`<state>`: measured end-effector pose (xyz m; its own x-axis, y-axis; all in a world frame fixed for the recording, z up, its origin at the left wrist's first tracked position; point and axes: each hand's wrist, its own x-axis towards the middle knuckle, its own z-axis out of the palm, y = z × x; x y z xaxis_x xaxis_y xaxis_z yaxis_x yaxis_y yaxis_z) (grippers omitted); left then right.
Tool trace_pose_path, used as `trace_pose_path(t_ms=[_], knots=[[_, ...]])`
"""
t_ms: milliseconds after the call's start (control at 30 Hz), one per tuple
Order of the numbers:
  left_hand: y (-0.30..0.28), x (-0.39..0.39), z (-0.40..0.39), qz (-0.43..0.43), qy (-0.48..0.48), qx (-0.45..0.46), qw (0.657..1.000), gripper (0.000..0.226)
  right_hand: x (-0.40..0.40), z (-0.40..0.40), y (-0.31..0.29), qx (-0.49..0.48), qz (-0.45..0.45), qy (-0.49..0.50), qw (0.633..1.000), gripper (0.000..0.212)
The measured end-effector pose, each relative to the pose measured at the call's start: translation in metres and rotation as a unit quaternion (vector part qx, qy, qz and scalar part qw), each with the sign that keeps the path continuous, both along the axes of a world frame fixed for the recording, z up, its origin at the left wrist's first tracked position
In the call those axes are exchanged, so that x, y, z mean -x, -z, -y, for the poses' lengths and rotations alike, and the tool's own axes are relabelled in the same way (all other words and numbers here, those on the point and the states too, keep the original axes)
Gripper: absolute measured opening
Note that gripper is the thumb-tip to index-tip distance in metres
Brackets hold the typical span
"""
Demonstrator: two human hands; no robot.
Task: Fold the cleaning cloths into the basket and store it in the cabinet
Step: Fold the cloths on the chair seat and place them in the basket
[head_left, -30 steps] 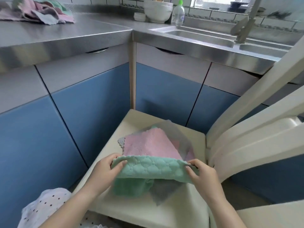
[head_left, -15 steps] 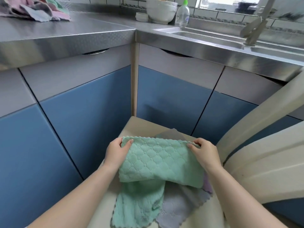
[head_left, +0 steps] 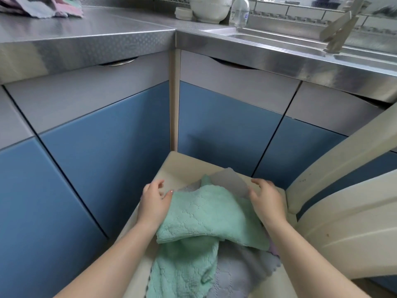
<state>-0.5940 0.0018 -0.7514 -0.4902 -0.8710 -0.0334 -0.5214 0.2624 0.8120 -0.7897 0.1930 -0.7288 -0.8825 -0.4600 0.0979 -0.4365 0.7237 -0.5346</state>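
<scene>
Low centre of frame, the green cloth (head_left: 206, 214) lies widthwise between both hands: left hand (head_left: 153, 203) thumb touches its left corner, right hand (head_left: 266, 201) relaxed, fingers loosely spread, gripping nothing.

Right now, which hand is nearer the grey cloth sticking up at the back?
The right hand: its fingers touch the grey cloth. The left hand rests apart, at the green cloth's left corner.

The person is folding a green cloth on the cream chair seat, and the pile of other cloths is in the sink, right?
Not quite. The head view shows the pile of other cloths lying on the steel counter at far left, not in the sink. The green cloth is indeed on the cream chair seat.
</scene>
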Motion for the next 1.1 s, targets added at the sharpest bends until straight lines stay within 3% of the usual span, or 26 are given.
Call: trace_pose_path(t_ms=[100, 167, 267, 333, 400, 467, 600, 700, 800, 867, 933, 1000, 1033, 1100], knots=[[-0.017, -0.004, -0.027, 0.011, 0.085, 0.196, 0.977, 0.042, -0.04, 0.013, -0.008, 0.025, -0.067, -0.074, 0.995, 0.044], [-0.021, 0.005, -0.053, 0.037, 0.191, 0.197, 0.961, 0.051, -0.074, 0.025, -0.007, -0.017, -0.03, -0.137, 0.99, 0.055], [-0.006, 0.017, -0.074, 0.119, 0.259, 0.159, 0.945, 0.052, -0.101, 0.033, 0.009, -0.109, 0.036, -0.181, 0.977, 0.049], [0.008, 0.014, -0.074, 0.191, 0.266, 0.166, 0.93, 0.054, -0.099, 0.026, 0.024, -0.149, 0.033, -0.181, 0.972, 0.059], [0.019, 0.007, -0.072, 0.239, 0.269, 0.206, 0.91, 0.07, -0.093, 0.013, 0.038, -0.18, 0.005, -0.183, 0.966, 0.079], [0.025, 0.005, -0.069, 0.249, 0.269, 0.218, 0.905, 0.086, -0.088, 0.003, 0.047, -0.189, -0.018, -0.178, 0.965, 0.082], [0.025, -0.003, -0.059, 0.259, 0.261, 0.221, 0.903, 0.09, -0.075, -0.012, 0.05, -0.235, -0.028, -0.16, 0.958, 0.09], [0.028, -0.014, -0.05, 0.269, 0.249, 0.227, 0.902, 0.098, -0.065, -0.025, 0.048, -0.249, -0.014, -0.143, 0.958, 0.088], [0.022, -0.018, -0.047, 0.279, 0.252, 0.208, 0.903, 0.104, -0.062, -0.027, 0.039, -0.271, 0.003, -0.141, 0.952, 0.07], [0.007, -0.023, -0.051, 0.232, 0.234, 0.169, 0.929, 0.087, -0.06, -0.018, 0.027, -0.254, -0.007, -0.131, 0.958, 0.058], [-0.007, -0.033, -0.061, 0.119, 0.177, 0.105, 0.971, 0.057, -0.054, -0.002, 0.014, -0.184, -0.031, -0.124, 0.975, 0.046], [-0.023, -0.046, -0.077, -0.013, 0.096, -0.077, 0.992, 0.028, -0.05, 0.018, 0.004, -0.104, -0.047, -0.16, 0.981, 0.038], [-0.029, -0.054, -0.086, -0.075, 0.049, -0.214, 0.973, 0.018, -0.049, 0.031, 0.001, -0.091, -0.051, -0.191, 0.976, 0.036], [-0.03, -0.064, -0.101, -0.162, -0.038, -0.464, 0.87, 0.017, -0.047, 0.054, -0.002, -0.123, -0.044, -0.239, 0.962, 0.032]])
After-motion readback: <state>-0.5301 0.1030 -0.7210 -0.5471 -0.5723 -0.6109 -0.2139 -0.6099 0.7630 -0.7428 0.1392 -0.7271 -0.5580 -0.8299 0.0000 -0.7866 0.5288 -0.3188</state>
